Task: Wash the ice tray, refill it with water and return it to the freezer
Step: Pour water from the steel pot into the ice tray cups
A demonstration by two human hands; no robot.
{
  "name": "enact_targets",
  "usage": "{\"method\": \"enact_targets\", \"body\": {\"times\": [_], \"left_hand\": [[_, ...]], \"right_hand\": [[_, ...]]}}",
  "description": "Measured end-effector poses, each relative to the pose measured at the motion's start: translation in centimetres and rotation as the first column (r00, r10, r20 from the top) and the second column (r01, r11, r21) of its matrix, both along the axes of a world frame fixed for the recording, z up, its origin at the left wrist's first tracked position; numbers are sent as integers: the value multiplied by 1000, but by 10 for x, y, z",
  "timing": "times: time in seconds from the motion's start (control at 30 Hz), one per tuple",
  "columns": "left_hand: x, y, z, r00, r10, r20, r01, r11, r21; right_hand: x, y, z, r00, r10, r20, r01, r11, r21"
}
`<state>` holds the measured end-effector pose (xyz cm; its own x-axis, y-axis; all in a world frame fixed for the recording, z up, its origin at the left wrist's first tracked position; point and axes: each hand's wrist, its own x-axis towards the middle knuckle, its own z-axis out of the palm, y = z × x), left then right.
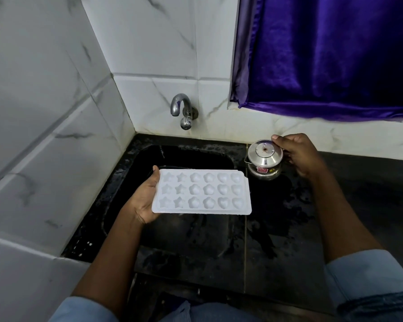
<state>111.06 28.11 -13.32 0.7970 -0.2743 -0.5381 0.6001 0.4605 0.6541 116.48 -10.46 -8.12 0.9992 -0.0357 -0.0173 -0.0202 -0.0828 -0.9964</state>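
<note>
Blue sleeves are framing things: left hand is gripping the ice tray above the sink, right hand is clasping the steel pot.

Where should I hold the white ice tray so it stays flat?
Take the ice tray by its short rim, coming from the left, thumb on top, palm beneath, as the left hand does. That rim is flat with no cups and the tray lies level, so it should stay steady.

A purple curtain hangs beside white veined wall tiles
</note>
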Motion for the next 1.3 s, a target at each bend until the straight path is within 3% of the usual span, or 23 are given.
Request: {"method": "enact_targets", "body": {"times": [0.2,0.8,1.3], "left_hand": [[-1,7,3,999,-21,25,22,999,-34],[-4,13,11,998,-61,16,62,995,-76],[-8,16,10,996,-74,47,78,994,-81]], "right_hand": [[-1,12,15,998,59,17,-59,998,-22],[0,23,36,988,155,10,-146,948,-284],[-4,30,45,987,159,-16,-151,897,-415]]}}
